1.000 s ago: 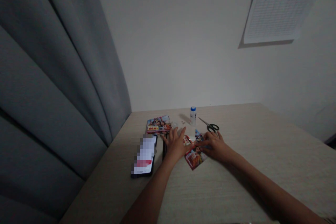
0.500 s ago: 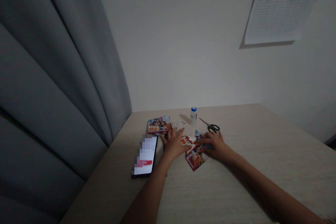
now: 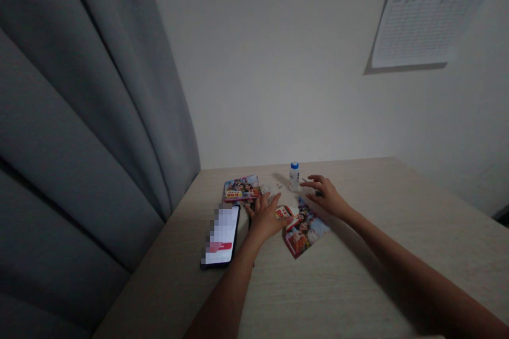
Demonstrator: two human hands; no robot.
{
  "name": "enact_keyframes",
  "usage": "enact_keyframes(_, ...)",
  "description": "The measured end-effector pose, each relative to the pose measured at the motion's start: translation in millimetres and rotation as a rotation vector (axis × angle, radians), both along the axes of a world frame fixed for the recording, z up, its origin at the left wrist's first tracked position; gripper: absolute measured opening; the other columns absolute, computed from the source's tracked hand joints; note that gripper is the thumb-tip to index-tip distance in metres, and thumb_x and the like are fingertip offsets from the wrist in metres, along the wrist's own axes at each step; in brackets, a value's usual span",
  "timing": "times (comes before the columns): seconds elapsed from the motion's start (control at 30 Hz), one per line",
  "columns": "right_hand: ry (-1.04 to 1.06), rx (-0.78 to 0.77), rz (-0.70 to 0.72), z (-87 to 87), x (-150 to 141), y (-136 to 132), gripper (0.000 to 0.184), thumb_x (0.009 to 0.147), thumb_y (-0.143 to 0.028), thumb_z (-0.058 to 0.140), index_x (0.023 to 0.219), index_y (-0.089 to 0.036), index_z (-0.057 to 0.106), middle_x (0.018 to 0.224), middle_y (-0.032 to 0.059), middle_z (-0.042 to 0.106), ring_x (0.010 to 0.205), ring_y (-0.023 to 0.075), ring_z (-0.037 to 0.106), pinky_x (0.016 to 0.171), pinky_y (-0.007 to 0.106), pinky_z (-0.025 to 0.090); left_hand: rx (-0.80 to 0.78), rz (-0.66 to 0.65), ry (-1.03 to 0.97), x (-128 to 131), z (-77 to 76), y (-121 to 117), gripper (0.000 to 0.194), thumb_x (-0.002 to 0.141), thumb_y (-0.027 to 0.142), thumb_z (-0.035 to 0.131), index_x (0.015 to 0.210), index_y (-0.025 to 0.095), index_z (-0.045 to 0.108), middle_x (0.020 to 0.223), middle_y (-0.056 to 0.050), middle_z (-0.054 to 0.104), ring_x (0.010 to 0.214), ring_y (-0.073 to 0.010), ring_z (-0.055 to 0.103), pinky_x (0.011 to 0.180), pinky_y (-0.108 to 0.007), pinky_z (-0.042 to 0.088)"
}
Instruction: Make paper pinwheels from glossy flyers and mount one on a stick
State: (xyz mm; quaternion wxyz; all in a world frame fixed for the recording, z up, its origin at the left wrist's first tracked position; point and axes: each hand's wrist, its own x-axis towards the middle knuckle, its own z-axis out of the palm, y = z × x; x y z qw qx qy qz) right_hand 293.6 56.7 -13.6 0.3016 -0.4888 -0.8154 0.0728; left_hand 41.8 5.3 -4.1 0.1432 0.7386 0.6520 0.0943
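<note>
**Paper picture pieces (image 3: 304,230) lie on a pale wood table (image 3: 369,196)**

The left hand (image 3: 265,218) is down low on the table. Its fingers (image 3: 259,204) are spread wide apart. A small paper piece with a red price on it (image 3: 283,212) sits just beside the palm. The hand may touch this piece, but I cannot tell if it has hold of it.

The right hand (image 3: 324,194) is up near the far side of the pieces. Its fingers (image 3: 312,178) are open and a little bent, and they hold nothing that I can see. They point at a small white bottle with a blue cap (image 3: 294,176). A bit of dark scissors (image 3: 318,193) shows under this hand, but most of the scissors are hidden.

The biggest paper pieces lie in front of the bottle, between the two hands. They are bright and full of small pictures. Tiny paper bits (image 3: 279,186) lie near the bottle.

To the left is a colorful picture book (image 3: 241,189). Nearer the person is a black phone (image 3: 220,235), and its screen is blurred out. A gray curtain (image 3: 79,116) hangs on the left. A printed sheet (image 3: 421,26) is stuck on the wall.
</note>
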Motion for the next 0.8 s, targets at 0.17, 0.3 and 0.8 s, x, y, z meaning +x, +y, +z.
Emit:
enact_keyframes(0.17, -0.056, 0.068, -0.008, -6.7, -10, 19, 0.038, 0.093, -0.028, 0.058, 0.129, -0.034, 0.065, 0.147, 0.0095, 0.047, 0.131, 0.0305, 0.045, 0.108, 0.054, 0.037, 0.007, -0.006, -0.018, -4, 3.1, 1, 0.085, 0.079, 0.072, 0.055, 0.153, 0.038, 0.032, 0.164, -0.008, 0.022, 0.150, -0.0406, 0.014, 0.113, -0.073, 0.002)
enact_keyframes(0.3, -0.062, 0.072, -0.008, -15.7, -18, 28, 0.041, 0.093, -0.027, 0.057, 0.132, -0.036, 0.062, 0.150, 0.0079, 0.045, 0.131, 0.0306, 0.044, 0.107, 0.055, 0.037, -0.003, -0.017, 0.018, -8, 5.7, 2, 0.086, 0.077, 0.071, 0.057, 0.153, 0.039, 0.031, 0.164, -0.008, 0.022, 0.151, -0.0413, 0.012, 0.112, -0.075, 0.002)
enact_keyframes(0.8, -0.086, 0.085, -0.054, -10.2, -23, 30, 0.052, 0.093, -0.014, 0.046, 0.138, -0.038, 0.057, 0.140, 0.0082, 0.055, 0.125, 0.0288, 0.047, 0.106, 0.056, 0.034, -0.067, -0.018, 0.020, -8, 12.3, 1, 0.088, 0.074, 0.069, 0.061, 0.152, 0.038, 0.033, 0.164, -0.009, 0.023, 0.151, -0.0411, 0.012, 0.112, -0.074, 0.003)
